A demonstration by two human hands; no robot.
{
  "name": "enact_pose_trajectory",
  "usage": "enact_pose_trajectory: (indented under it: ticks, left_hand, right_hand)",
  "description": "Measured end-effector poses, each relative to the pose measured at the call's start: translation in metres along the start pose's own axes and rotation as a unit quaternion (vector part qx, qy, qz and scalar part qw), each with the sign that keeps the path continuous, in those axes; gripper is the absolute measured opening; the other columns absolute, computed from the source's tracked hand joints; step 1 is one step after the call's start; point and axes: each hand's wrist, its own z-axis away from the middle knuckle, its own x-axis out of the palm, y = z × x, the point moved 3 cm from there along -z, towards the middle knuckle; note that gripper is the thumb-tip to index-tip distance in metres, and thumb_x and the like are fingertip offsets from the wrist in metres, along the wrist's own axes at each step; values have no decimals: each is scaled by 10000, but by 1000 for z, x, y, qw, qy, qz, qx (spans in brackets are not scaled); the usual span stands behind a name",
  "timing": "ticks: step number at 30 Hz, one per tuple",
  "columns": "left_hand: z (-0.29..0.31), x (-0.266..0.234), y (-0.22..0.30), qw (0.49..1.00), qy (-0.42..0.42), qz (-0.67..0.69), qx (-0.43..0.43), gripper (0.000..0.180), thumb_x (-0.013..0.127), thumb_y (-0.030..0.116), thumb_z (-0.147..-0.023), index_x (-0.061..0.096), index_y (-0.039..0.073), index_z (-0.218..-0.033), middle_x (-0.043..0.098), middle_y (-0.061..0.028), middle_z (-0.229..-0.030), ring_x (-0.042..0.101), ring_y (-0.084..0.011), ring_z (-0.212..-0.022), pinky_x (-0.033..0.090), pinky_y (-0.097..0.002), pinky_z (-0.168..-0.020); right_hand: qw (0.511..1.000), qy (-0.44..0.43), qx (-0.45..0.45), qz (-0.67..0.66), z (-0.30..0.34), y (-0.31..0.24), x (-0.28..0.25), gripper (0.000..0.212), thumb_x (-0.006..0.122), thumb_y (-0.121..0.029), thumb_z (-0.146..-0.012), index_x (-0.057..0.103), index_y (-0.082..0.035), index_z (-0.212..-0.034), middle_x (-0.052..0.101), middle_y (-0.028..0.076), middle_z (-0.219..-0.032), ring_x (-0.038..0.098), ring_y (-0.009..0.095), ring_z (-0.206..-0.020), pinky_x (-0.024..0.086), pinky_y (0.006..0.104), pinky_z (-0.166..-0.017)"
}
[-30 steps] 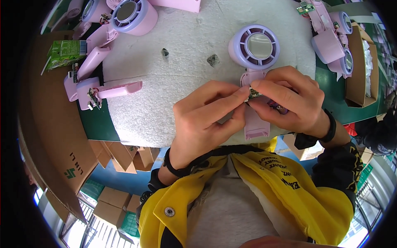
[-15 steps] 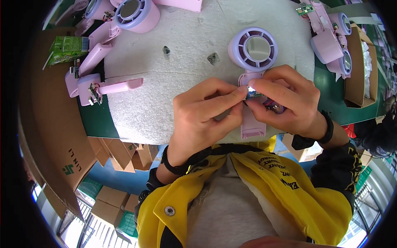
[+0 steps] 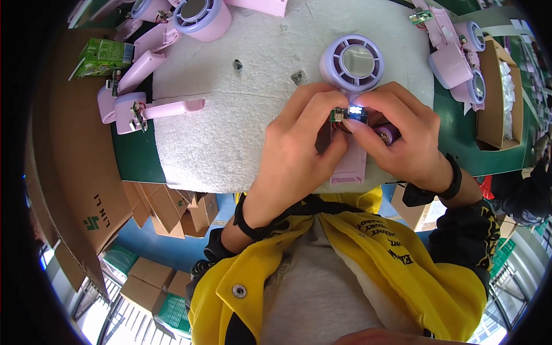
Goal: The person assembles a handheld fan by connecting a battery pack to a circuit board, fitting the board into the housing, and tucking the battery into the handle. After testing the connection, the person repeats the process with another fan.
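Observation:
Between my two hands is a small circuit board (image 3: 338, 117) with a lit display (image 3: 357, 112) at its right end. My left hand (image 3: 305, 132) pinches the board's left part. My right hand (image 3: 402, 132) grips the display end between thumb and forefinger. A purple cylindrical battery (image 3: 387, 134) shows below my right fingers, partly hidden by them. Under both hands lies the pink handle (image 3: 349, 167) of a handheld fan, its upper part covered. The round lavender fan head (image 3: 352, 62) rests just beyond my fingertips.
White foam padding (image 3: 230, 144) covers the green table (image 3: 135, 164). Pink fan parts (image 3: 172, 107) with exposed boards lie at left, and more fans (image 3: 454, 66) at right. A green packet (image 3: 106, 56) and an open carton (image 3: 497, 109) flank them. Two small dark bits (image 3: 299, 77) lie on the foam.
The board has turned so its display faces up and is now lit. My left hand has shifted right and up, its fingers now on the board's left end.

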Motion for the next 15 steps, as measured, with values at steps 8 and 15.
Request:
enact_pose_trajectory:
  ticks: [8, 15]
  left_hand:
    - [2, 1, 0, 1000, -7, -14, -13, 427, 663, -81, -733, 600, 55, -1133, 654, -103, -1131, 673, -170, -812, 540, -274, -677]
    - [-2, -5, -2, 997, -44, 56, -32, 437, 664, -72, -726, 599, 62, -1138, 652, -110, -1063, 661, -226, -760, 537, -315, -654]
  right_hand:
    - [999, -22, 31, 18, 3, 1, -5, 266, 772, 15, -757, 652, 6, -994, 656, 102, -867, 687, 174, -653, 534, 270, -569]
    - [997, -50, 14, 49, 2, -1, -5, 239, 779, 14, -724, 667, 0, -935, 650, 107, -862, 662, 190, -637, 525, 271, -559]
